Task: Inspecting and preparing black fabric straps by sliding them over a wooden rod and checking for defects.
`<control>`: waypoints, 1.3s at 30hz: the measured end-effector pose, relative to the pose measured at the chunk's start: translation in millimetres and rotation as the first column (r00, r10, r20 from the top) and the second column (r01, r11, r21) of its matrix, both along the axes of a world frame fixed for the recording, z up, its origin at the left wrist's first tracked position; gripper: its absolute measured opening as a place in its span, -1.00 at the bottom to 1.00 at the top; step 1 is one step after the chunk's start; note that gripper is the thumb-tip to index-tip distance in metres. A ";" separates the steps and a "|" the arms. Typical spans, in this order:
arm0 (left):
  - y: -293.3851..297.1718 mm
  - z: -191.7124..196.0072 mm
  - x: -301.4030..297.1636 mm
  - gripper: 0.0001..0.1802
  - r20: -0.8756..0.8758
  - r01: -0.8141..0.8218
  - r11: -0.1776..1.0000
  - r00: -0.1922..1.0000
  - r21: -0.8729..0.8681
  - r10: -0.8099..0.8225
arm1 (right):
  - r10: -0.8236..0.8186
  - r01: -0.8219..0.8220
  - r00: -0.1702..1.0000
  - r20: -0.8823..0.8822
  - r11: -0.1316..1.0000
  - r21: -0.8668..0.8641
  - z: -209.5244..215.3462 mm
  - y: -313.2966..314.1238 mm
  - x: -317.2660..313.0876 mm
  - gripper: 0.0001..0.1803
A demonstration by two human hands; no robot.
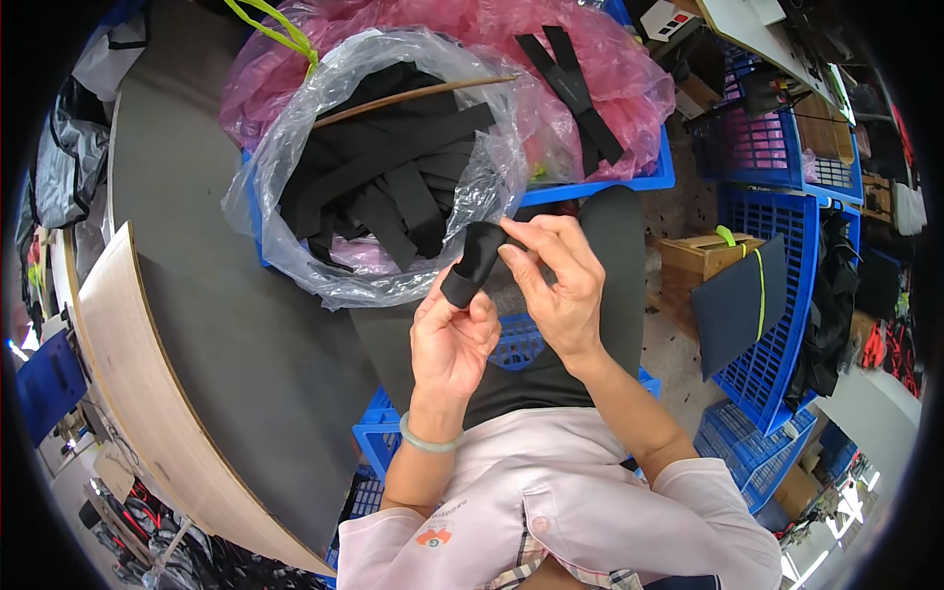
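Note:
Between my two hands is a black fabric strip, bent over into a loop. My left hand is closed round the strip's lower part, palm turned up. The thumb and fingertips of my right hand pinch its upper right end. Just beyond my hands a clear plastic bag lies with its mouth wide, full of loose black strips. A thin brown stick rests across the bag's mouth.
Pink plastic bags fill a blue crate behind, with joined black strips on top. Blue crates and a cardboard box stand at the right. A grey work surface with a wooden edge spans the left.

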State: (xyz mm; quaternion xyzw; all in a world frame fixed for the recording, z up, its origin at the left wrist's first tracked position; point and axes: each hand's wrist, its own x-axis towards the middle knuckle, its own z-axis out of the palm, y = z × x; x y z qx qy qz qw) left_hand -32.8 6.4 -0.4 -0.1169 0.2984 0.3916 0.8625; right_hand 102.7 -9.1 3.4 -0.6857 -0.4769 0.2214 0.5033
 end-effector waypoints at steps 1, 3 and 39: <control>-1.3 2.0 3.0 -0.57 -0.131 0.013 0.996 0.991 0.085 -0.002 | -0.001 0.001 1.000 0.000 1.000 0.000 -0.1 -0.3 0.5 -0.78; -2.5 3.7 4.5 -0.58 -0.259 0.038 0.985 0.966 0.166 0.007 | 0.013 -0.003 0.984 -0.176 0.998 0.055 -0.2 -0.6 3.2 -0.81; 27.2 -2.5 -23.8 -0.74 -0.636 0.255 0.797 0.745 0.548 0.200 | 0.017 -0.524 0.225 -0.974 0.845 -0.106 5.8 -4.9 -6.8 -0.65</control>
